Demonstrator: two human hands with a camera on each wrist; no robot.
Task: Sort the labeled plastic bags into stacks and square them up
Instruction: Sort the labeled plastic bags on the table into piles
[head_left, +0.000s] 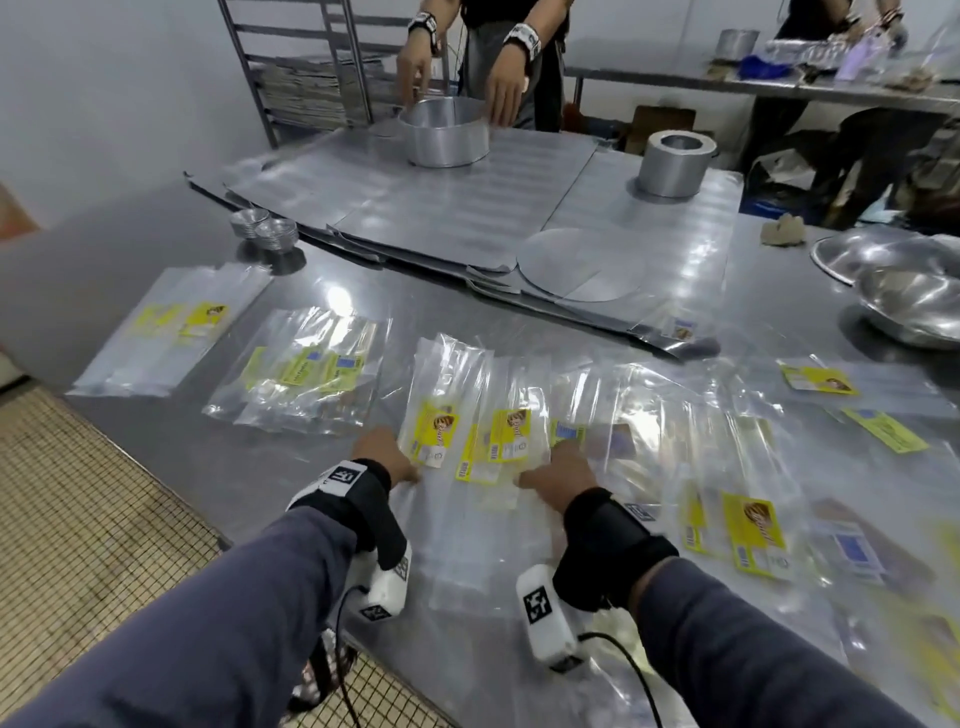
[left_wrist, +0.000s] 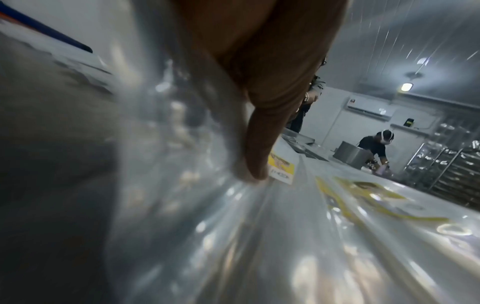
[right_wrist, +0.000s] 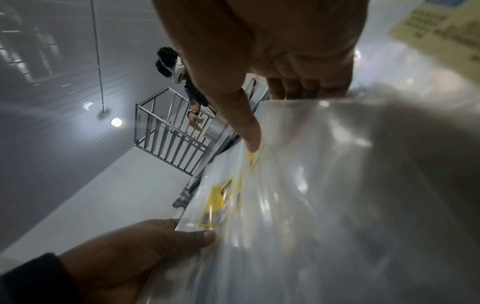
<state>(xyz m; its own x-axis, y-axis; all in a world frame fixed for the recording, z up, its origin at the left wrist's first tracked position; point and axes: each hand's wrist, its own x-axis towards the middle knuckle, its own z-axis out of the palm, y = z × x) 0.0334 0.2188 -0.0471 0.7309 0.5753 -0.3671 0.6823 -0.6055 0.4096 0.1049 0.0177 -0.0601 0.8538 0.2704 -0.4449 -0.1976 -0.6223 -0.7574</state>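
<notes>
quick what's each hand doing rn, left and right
left hand: pinching the edge of the middle bag bundle.
right hand: gripping the same bundle's other edge.

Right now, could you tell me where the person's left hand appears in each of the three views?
Head: left hand low centre, gripping the bag stack at its left edge.
Left wrist: top centre, thumb down on the plastic.
Right wrist: bottom left, pinching the stack's edge.
Shared landmark: the yellow label beside the thumb.
</notes>
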